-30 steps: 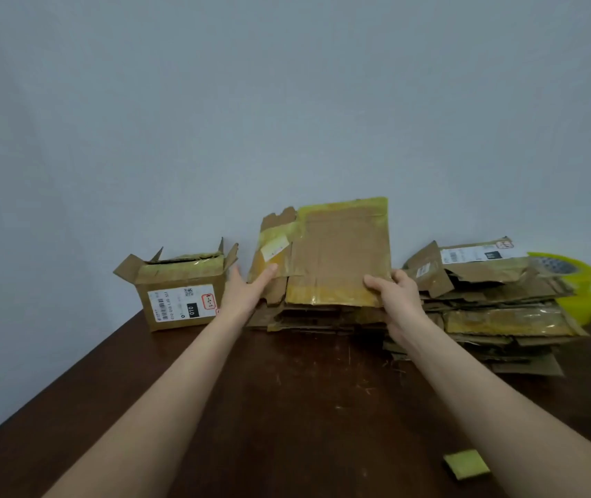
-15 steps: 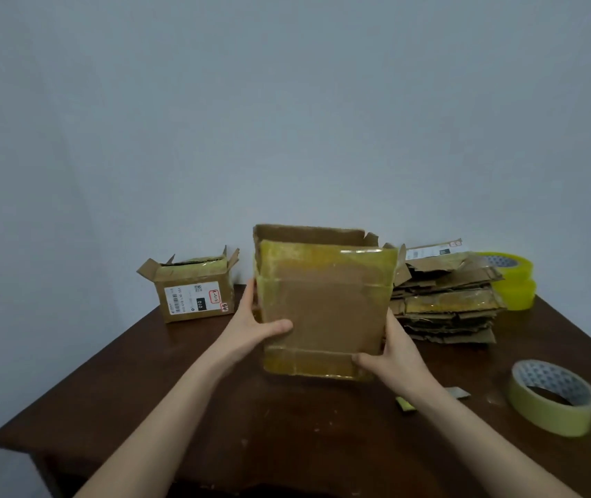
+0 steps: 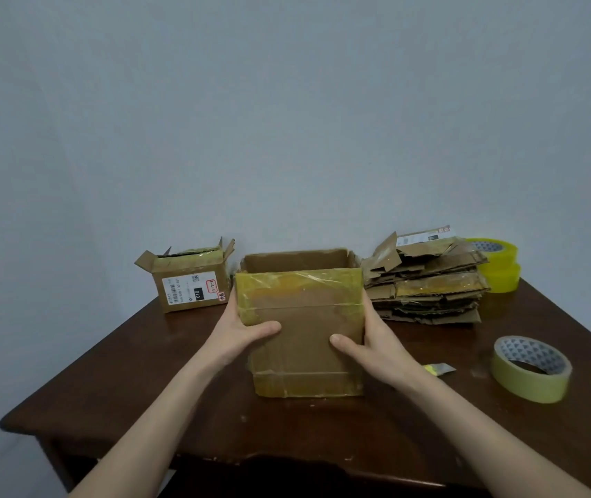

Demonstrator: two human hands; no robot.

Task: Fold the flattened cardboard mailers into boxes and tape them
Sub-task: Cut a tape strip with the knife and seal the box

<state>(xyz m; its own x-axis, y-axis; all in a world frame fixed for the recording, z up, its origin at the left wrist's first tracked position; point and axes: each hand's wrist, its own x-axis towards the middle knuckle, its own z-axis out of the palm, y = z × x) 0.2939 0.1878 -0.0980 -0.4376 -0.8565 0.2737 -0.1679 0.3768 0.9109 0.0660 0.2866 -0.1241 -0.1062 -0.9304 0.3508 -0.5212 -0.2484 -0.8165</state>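
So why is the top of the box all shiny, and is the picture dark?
Head view: yellowed tape across the box catches the light and glints. Head view: the light is dim and even, so the table looks dark and shadows under the box are faint.

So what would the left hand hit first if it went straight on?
Likely the small labelled box: the left hand, gripping the open box, points toward its corner, though depth is unclear.

The left box (image 3: 193, 282) bears a white label (image 3: 190, 292) with "010" in white on a black patch, beside a barcode and a red-bordered sticker. Its finer print is too small to read, as is the label (image 3: 425, 236) atop the stack (image 3: 427, 292).
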